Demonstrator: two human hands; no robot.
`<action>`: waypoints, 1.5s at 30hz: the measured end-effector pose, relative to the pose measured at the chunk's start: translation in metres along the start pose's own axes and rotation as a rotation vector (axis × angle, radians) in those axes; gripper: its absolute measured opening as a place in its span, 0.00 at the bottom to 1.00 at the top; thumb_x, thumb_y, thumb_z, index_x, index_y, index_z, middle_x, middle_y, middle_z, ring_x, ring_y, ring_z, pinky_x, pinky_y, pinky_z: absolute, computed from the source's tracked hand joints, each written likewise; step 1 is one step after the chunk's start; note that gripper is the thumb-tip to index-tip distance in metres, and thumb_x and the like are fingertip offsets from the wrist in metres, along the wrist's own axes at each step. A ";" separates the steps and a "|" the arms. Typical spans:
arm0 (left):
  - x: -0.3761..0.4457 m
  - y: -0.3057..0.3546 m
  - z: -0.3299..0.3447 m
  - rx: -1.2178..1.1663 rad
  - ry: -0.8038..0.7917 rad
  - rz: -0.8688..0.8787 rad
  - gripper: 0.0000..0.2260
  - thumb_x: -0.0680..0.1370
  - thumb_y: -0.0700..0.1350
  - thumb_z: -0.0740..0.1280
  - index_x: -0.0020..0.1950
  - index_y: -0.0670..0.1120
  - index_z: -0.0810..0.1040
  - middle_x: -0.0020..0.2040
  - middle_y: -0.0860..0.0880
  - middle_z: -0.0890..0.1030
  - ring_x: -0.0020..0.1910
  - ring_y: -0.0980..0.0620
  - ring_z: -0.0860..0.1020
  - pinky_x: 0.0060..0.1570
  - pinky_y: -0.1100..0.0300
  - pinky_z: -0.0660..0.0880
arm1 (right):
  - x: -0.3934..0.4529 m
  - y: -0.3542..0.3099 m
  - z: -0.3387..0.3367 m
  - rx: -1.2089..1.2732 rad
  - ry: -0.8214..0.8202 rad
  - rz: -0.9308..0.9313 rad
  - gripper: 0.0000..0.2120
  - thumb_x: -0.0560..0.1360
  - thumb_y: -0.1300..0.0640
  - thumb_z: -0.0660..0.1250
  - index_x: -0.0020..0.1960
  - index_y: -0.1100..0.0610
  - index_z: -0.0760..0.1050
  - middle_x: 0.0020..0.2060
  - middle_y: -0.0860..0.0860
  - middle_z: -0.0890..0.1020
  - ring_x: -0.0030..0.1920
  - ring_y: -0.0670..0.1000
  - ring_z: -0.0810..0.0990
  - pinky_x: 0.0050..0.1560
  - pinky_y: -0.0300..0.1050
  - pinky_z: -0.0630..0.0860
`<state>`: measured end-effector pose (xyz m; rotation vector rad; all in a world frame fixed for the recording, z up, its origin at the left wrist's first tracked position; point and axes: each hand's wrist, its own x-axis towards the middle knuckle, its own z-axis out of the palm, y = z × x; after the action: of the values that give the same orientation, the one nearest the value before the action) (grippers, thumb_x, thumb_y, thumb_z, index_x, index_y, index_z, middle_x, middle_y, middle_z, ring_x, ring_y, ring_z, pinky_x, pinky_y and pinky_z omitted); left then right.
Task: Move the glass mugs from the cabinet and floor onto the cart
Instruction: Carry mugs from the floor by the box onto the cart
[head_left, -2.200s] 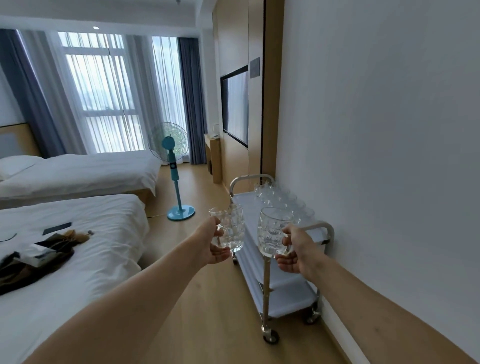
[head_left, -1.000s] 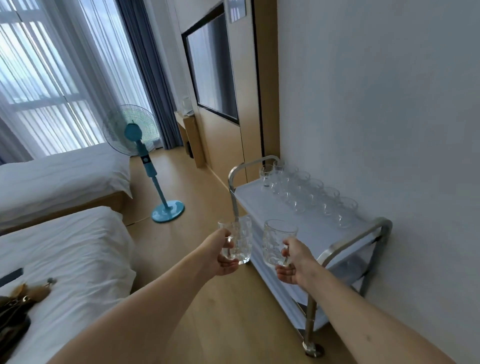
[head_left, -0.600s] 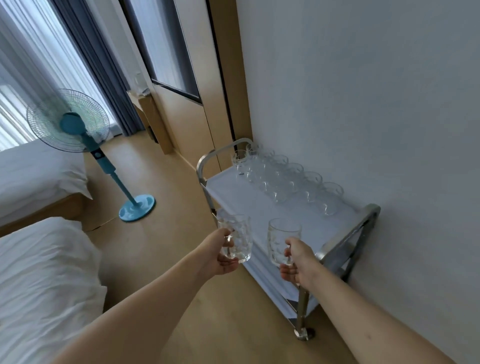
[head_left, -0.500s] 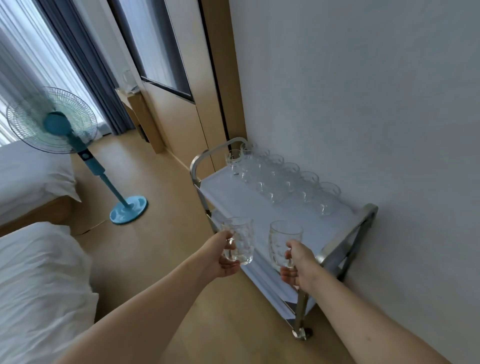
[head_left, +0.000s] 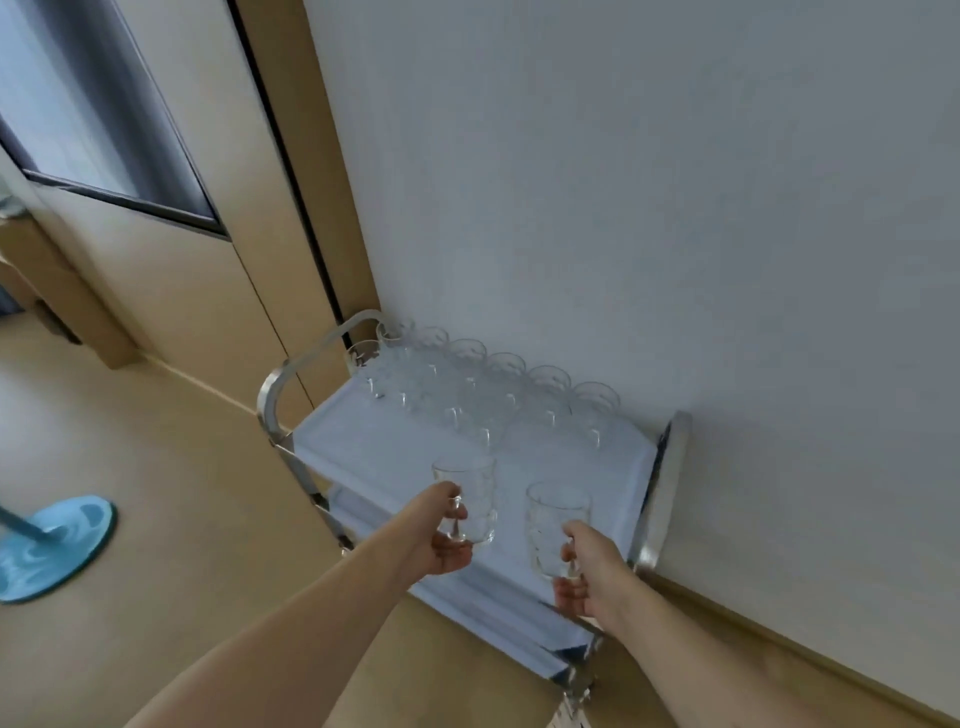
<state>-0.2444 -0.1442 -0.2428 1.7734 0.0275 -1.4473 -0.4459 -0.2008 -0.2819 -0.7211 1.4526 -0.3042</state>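
- Mugs in both hands, held upright by their handles over the near part of the cart's top shelf (head_left: 363, 447); neither mug touches the shelf so far as the head view shows.
- Left hand (head_left: 439, 540): grip closed round the handle of the left mug (head_left: 470, 496), which hangs above the near-left part of the white shelf surface.
- Right hand (head_left: 592, 577): grip closed round the handle of the right mug (head_left: 556, 525), just beside the left one and a little nearer the person, close to the steel end rail (head_left: 662, 493).
- Other glass mugs (head_left: 493, 395) already stand on the shelf in rows along the wall (head_left: 675, 208) side, from the far rail toward the near end; the picture is blurred, so their count is uncertain.
- Step in hand, as I judge it: the delivery of this pair, with the set-down not yet done.
- Next move calls for lowering both mugs onto the bare strip of shelf in front of the standing rows, bases flat, handles toward the person so the fingers can slip out.
- Care is needed to keep the two carried mugs from knocking each other or the nearest standing glasses, and to keep the right one clear of the end rail.
- A fan base (head_left: 47, 545) sits on the floor well to the left, out of the way.
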 end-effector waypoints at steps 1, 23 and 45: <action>0.008 0.005 -0.001 0.020 -0.022 0.000 0.13 0.77 0.51 0.66 0.41 0.41 0.74 0.42 0.39 0.75 0.33 0.44 0.74 0.42 0.52 0.80 | 0.001 -0.001 0.005 0.025 0.026 0.001 0.14 0.77 0.46 0.63 0.45 0.57 0.73 0.40 0.57 0.75 0.35 0.55 0.75 0.37 0.46 0.78; 0.120 0.034 0.025 0.241 -0.296 -0.044 0.14 0.82 0.51 0.65 0.47 0.41 0.81 0.50 0.41 0.73 0.44 0.43 0.77 0.42 0.53 0.80 | 0.072 0.012 0.036 0.153 0.148 -0.064 0.15 0.85 0.50 0.58 0.47 0.59 0.74 0.39 0.56 0.77 0.41 0.55 0.75 0.49 0.53 0.80; 0.169 0.047 0.110 0.267 -0.164 -0.001 0.07 0.82 0.48 0.66 0.52 0.48 0.83 0.54 0.49 0.80 0.55 0.48 0.77 0.60 0.54 0.74 | 0.145 -0.052 0.009 -0.099 0.135 -0.120 0.11 0.84 0.53 0.58 0.54 0.61 0.73 0.45 0.56 0.78 0.43 0.51 0.77 0.42 0.46 0.75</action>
<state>-0.2528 -0.3188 -0.3544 1.8565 -0.2608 -1.6546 -0.4071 -0.3246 -0.3653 -0.8843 1.5630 -0.3807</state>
